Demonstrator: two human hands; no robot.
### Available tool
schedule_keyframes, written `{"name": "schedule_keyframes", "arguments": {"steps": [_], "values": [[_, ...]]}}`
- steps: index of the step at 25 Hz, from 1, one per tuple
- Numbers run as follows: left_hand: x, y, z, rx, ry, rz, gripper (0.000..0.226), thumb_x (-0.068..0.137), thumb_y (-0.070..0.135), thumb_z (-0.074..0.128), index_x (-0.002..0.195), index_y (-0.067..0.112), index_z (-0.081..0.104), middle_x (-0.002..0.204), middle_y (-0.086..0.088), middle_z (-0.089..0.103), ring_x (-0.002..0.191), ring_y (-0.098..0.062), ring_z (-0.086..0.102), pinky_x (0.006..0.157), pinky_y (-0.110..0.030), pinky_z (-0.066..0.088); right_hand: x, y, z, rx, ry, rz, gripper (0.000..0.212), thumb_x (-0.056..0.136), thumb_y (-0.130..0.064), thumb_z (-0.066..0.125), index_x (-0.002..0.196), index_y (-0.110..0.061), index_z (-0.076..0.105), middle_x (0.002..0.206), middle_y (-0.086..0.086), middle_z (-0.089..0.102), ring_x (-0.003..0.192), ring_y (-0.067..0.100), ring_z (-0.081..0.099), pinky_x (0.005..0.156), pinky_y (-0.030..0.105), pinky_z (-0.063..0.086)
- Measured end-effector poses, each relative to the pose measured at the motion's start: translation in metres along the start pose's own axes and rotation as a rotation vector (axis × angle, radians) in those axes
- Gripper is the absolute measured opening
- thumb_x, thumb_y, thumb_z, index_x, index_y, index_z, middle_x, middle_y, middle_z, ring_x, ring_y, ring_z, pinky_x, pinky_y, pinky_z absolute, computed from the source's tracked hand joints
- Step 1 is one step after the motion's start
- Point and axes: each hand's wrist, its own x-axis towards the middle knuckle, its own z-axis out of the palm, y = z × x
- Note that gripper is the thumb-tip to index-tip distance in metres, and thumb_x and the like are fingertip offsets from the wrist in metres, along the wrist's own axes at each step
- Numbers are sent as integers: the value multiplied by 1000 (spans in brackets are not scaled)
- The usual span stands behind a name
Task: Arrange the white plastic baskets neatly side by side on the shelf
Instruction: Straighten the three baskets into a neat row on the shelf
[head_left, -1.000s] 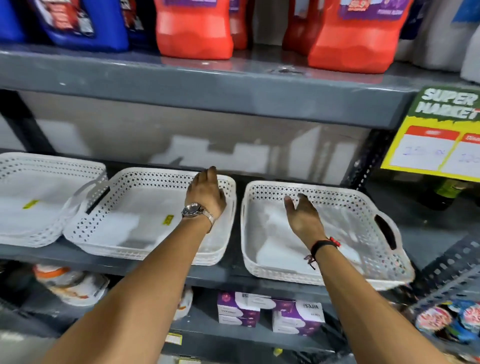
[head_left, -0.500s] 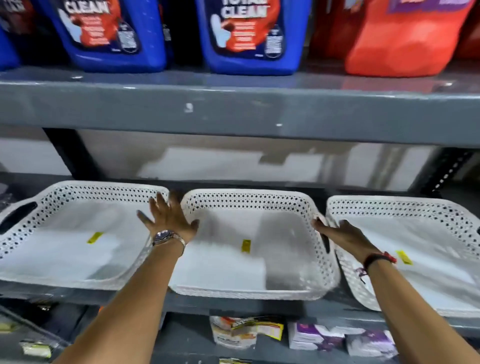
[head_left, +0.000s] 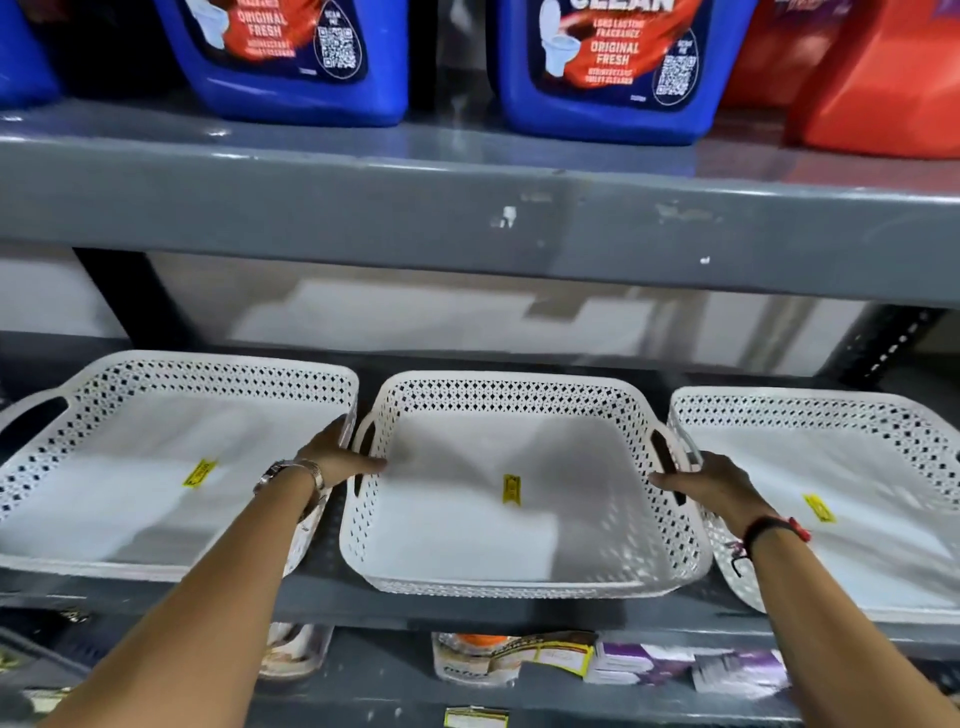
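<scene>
Three white perforated plastic baskets sit in a row on the grey shelf (head_left: 519, 613), each with a yellow sticker inside. The middle basket (head_left: 519, 395) stands straight between the left basket (head_left: 156, 374) and the right basket (head_left: 831, 410). My left hand (head_left: 337, 457), with a wristwatch, grips the middle basket's left handle, thumb inside the wall. My right hand (head_left: 711, 483), with a black and red wristband, grips its right handle. Narrow gaps separate the middle basket from its neighbours.
The shelf above (head_left: 467, 218) overhangs the baskets and carries blue cleaner jugs (head_left: 291, 62) and red jugs (head_left: 883, 78). A lower shelf holds small packets and purple boxes (head_left: 639, 665). A black upright (head_left: 888, 343) stands at the back right.
The view has come closer and risen a little. Both hands closed onto the middle basket's side handles, and that basket now sits squarer between the other two.
</scene>
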Motion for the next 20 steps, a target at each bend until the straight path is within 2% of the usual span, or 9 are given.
{"name": "schedule_keyframes", "arguments": {"steps": [2, 4, 6, 8, 11, 13, 17, 20], "values": [[0, -2, 4, 1, -5, 11, 93, 76, 8, 73, 150, 18, 17, 154, -6, 30, 141, -27, 30, 116, -39, 30, -3, 0, 2, -17, 7, 4, 38, 75, -27, 73, 94, -8, 47, 92, 14, 57, 88, 27, 51, 53, 27, 34], [1, 0, 13, 144, 47, 8, 90, 75, 2, 70, 148, 19, 21, 148, -10, 40, 135, -30, 40, 108, -38, 40, -4, -4, 8, -74, 32, -15, 29, 76, -18, 71, 89, -5, 48, 90, 14, 56, 85, 27, 52, 57, 28, 36], [1, 8, 21, 253, 140, -28, 73, 77, -1, 62, 142, 14, 33, 135, -15, 54, 122, -34, 52, 93, -35, 49, -5, -9, 16, -102, 64, -41, 14, 78, -3, 62, 80, -3, 48, 82, 14, 55, 80, 28, 52, 60, 27, 38], [-2, 16, 29, 273, 248, -77, 49, 80, -1, 57, 128, 6, 50, 121, -20, 62, 111, -36, 59, 82, -33, 52, -4, -10, 20, -101, 104, -37, 9, 79, 3, 55, 83, -1, 49, 68, 9, 51, 78, 29, 51, 63, 29, 38], [-6, 20, 32, 294, 371, -89, 26, 81, 7, 59, 106, 1, 64, 110, -21, 69, 106, -37, 62, 85, -34, 52, -1, -7, 21, -99, 132, -50, 9, 79, 4, 51, 86, -1, 49, 61, 3, 44, 76, 30, 51, 61, 30, 38], [-7, 21, 33, 315, 389, -86, 25, 83, 10, 58, 105, 1, 64, 111, -20, 68, 107, -37, 62, 85, -35, 52, -2, -7, 22, -107, 146, -56, 11, 79, 4, 50, 87, -2, 49, 63, 4, 46, 76, 30, 50, 59, 28, 36], [-10, 20, 36, 421, 324, -36, 39, 82, 8, 59, 119, -1, 48, 119, -22, 61, 112, -39, 58, 87, -37, 50, -4, -9, 24, -122, 184, -92, 18, 79, 4, 51, 95, -3, 51, 86, 13, 51, 80, 29, 46, 68, 29, 34], [-5, 19, 34, 447, 290, -6, 44, 82, 2, 57, 124, -2, 43, 120, -24, 60, 111, -41, 58, 89, -39, 50, 1, -11, 25, -135, 207, -103, 30, 78, 5, 51, 107, 1, 54, 90, 14, 52, 81, 29, 46, 69, 29, 34]]}}
